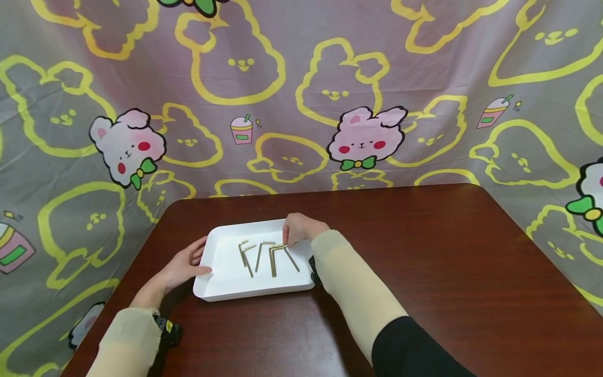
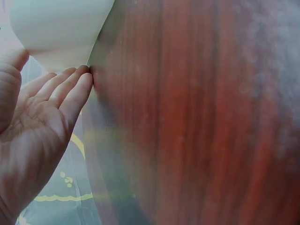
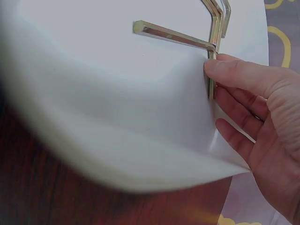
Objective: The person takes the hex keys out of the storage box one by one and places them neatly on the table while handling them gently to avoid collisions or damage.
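White and shallow, the tray (image 1: 221,259) sits on the red-brown, wood-grained counter (image 1: 438,251), its left rim at the fingertips and thumb of the left hand (image 1: 181,264); those fingers are extended, the thumb apart from them. The counter's left edge runs near that hand, its far edge lies beyond the right fingers, and a broad stretch of surface reaches to their right. Over the tray, the right hand (image 1: 301,229) pinches a hex key (image 3: 178,38) by its short arm: L-shaped, brassy, faceted. Similar hex keys (image 1: 272,264) lie left of those fingers.
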`<state>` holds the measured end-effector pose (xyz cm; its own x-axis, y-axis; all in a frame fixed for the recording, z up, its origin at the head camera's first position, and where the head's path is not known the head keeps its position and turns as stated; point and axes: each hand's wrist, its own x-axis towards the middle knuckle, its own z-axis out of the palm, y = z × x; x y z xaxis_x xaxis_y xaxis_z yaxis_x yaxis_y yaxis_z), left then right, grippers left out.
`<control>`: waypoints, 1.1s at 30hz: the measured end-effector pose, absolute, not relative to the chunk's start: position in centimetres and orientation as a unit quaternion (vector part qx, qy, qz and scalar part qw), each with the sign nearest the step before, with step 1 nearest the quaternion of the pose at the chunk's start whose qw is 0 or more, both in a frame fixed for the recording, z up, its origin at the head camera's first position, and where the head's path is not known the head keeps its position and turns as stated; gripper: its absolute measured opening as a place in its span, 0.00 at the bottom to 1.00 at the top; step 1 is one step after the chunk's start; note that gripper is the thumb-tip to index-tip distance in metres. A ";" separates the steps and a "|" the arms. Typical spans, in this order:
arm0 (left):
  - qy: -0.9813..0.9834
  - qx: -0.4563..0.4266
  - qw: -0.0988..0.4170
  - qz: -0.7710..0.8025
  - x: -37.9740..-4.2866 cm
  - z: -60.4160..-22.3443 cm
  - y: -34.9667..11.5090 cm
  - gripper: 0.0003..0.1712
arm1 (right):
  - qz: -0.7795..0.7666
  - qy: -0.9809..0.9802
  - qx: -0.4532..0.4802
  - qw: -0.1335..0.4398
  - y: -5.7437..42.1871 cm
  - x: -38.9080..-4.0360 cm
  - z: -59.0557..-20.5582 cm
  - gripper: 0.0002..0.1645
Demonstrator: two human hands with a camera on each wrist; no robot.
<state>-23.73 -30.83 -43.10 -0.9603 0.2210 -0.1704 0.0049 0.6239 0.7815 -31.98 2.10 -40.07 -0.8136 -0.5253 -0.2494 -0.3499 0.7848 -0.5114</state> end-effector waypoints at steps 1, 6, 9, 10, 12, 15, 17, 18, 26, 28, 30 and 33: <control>0.892 0.063 0.127 0.429 -23.7 -43.1 -30.8 0.56 | -0.226 0.925 -0.236 0.193 2.1 -32.0 -40.1 0.10; 0.892 0.060 0.128 0.430 -23.9 -42.9 -30.8 0.56 | -0.225 0.926 -0.238 0.188 2.1 -32.1 -40.1 0.10; 0.891 0.060 0.128 0.432 -23.9 -42.8 -30.8 0.56 | -0.224 0.926 -0.241 0.184 2.1 -32.2 -40.1 0.10; 0.891 0.060 0.128 0.432 -23.9 -42.8 -30.8 0.56 | -0.223 0.926 -0.242 0.184 2.1 -32.2 -40.1 0.10; 0.890 0.060 0.128 0.433 -23.9 -42.8 -30.8 0.56 | -0.220 0.927 -0.243 0.183 2.1 -32.2 -40.2 0.10; 0.891 0.059 0.128 0.433 -23.8 -42.9 -30.8 0.55 | -0.214 0.928 -0.248 0.178 2.0 -32.3 -40.3 0.10; 0.890 0.060 0.127 0.434 -23.8 -42.9 -30.8 0.55 | -0.212 0.928 -0.250 0.176 2.0 -32.3 -40.3 0.11; 0.890 0.060 0.127 0.434 -23.8 -42.9 -30.8 0.55 | -0.211 0.928 -0.252 0.175 2.0 -32.3 -40.4 0.11; 0.890 0.059 0.126 0.434 -23.9 -43.1 -30.8 0.55 | -0.201 0.927 -0.266 0.171 2.1 -32.4 -40.4 0.11; 0.890 0.058 0.127 0.434 -23.9 -43.1 -30.8 0.56 | -0.200 0.927 -0.266 0.174 2.1 -32.4 -40.4 0.11; 0.890 0.058 0.129 0.434 -23.9 -43.2 -30.8 0.56 | -0.202 0.926 -0.266 0.177 2.2 -32.4 -40.4 0.11; 0.890 0.054 0.132 0.434 -23.8 -43.2 -30.8 0.56 | -0.211 0.923 -0.265 0.182 2.2 -32.4 -40.3 0.10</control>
